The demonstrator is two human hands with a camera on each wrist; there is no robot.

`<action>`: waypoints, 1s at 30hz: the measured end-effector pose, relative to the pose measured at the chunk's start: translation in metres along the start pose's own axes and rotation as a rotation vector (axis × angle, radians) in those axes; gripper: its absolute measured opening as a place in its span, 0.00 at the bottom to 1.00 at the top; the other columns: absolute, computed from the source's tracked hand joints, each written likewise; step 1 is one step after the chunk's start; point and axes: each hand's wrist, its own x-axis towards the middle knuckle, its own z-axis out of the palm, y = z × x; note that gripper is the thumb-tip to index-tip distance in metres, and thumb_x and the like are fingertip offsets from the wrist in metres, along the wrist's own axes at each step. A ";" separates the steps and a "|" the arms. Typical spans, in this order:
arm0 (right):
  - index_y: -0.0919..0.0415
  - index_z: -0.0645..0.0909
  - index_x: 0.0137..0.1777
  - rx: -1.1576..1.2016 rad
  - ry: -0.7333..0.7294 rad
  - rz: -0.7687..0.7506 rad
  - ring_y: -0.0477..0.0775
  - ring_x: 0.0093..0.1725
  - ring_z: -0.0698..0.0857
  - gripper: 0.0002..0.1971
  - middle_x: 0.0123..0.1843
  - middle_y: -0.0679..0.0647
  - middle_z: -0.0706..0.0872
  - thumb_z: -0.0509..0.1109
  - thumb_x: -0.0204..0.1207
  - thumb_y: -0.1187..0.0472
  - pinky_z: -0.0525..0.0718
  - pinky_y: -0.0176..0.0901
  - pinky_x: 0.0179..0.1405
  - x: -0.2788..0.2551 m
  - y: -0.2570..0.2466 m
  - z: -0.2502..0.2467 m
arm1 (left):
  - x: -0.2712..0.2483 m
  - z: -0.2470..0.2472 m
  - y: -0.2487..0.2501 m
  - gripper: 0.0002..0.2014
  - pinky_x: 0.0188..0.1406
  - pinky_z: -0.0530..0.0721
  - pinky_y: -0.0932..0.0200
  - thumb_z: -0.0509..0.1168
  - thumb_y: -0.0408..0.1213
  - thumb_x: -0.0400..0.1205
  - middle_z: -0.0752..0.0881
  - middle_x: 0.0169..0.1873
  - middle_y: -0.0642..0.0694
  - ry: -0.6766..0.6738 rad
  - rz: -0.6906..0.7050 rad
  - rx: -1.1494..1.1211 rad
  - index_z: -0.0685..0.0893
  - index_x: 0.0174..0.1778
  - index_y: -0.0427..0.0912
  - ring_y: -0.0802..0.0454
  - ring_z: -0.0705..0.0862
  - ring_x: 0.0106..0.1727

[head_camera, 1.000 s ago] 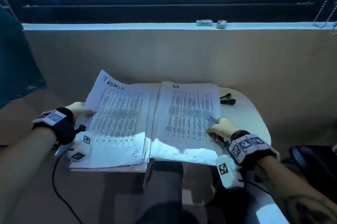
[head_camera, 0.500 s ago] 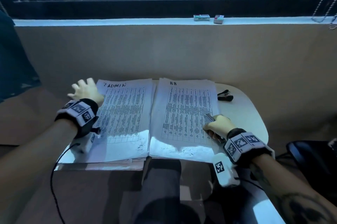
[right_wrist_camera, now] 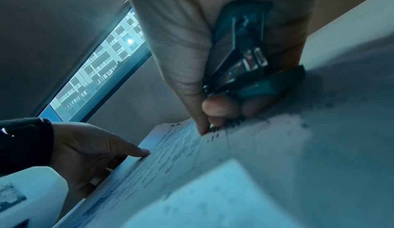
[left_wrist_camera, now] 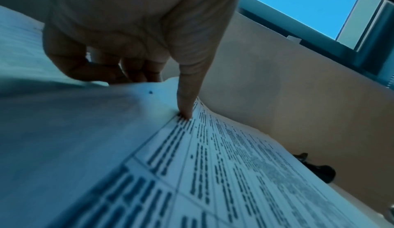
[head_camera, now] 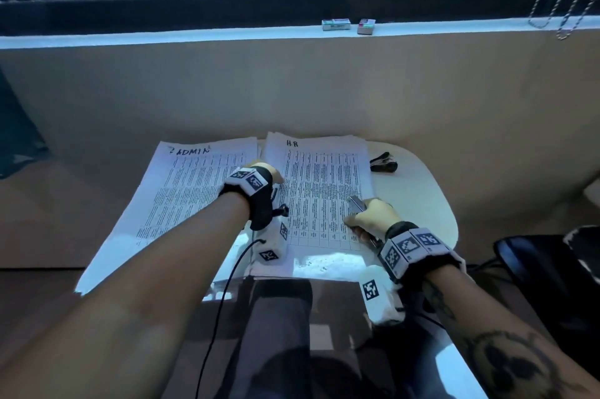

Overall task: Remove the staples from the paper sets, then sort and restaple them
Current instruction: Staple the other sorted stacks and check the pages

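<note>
I sit at a small pale table (head_camera: 418, 203) under a beige wall, with a window ledge (head_camera: 162, 38) above. Two stacks of printed sheets lie side by side on the table: the ADMIN stack (head_camera: 181, 190) to my left, the HR stack (head_camera: 321, 190) to my right, their inner edges close together. My left hand (head_camera: 263, 175) sits at the left edge of the HR stack; the thumb presses on the top sheet while the other fingers (left_wrist_camera: 136, 69) curl down at that edge, so it seems to pinch the paper there, though I cannot tell how many sheets. My right hand (head_camera: 373, 215) rests on the right side of the HR stack, wrapped around a stapler (right_wrist_camera: 241, 51) with its thumb tip touching the page. A black staple remover (head_camera: 383, 163) lies on the bare table just beyond the HR stack's right edge. Two small boxes (head_camera: 349, 25) stand on the ledge.
</note>
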 end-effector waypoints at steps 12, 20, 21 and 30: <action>0.61 0.73 0.40 -0.027 0.004 -0.025 0.54 0.23 0.78 0.09 0.27 0.54 0.81 0.72 0.73 0.62 0.79 0.43 0.26 0.001 0.002 -0.001 | 0.000 0.005 0.016 0.29 0.71 0.72 0.50 0.65 0.46 0.81 0.75 0.71 0.36 0.008 -0.002 0.060 0.69 0.72 0.32 0.40 0.74 0.71; 0.62 0.73 0.41 -0.055 0.020 -0.022 0.55 0.26 0.79 0.09 0.31 0.57 0.83 0.72 0.73 0.61 0.82 0.47 0.30 0.000 0.001 -0.001 | -0.010 0.009 0.026 0.17 0.54 0.80 0.60 0.69 0.42 0.79 0.71 0.28 0.45 0.143 0.040 0.038 0.70 0.34 0.38 0.48 0.76 0.46; 0.61 0.73 0.40 -0.044 0.017 -0.017 0.55 0.25 0.79 0.09 0.30 0.56 0.82 0.72 0.73 0.62 0.81 0.45 0.28 -0.001 -0.001 -0.001 | -0.010 0.010 0.026 0.17 0.51 0.80 0.59 0.70 0.41 0.78 0.70 0.28 0.45 0.141 0.039 0.041 0.69 0.33 0.38 0.48 0.77 0.46; 0.61 0.72 0.38 -0.048 -0.008 -0.021 0.52 0.21 0.77 0.09 0.27 0.54 0.81 0.71 0.75 0.63 0.78 0.40 0.22 -0.005 -0.002 -0.003 | -0.009 0.001 0.021 0.25 0.46 0.76 0.58 0.74 0.41 0.74 0.77 0.47 0.41 0.163 0.061 -0.165 0.74 0.62 0.34 0.46 0.77 0.48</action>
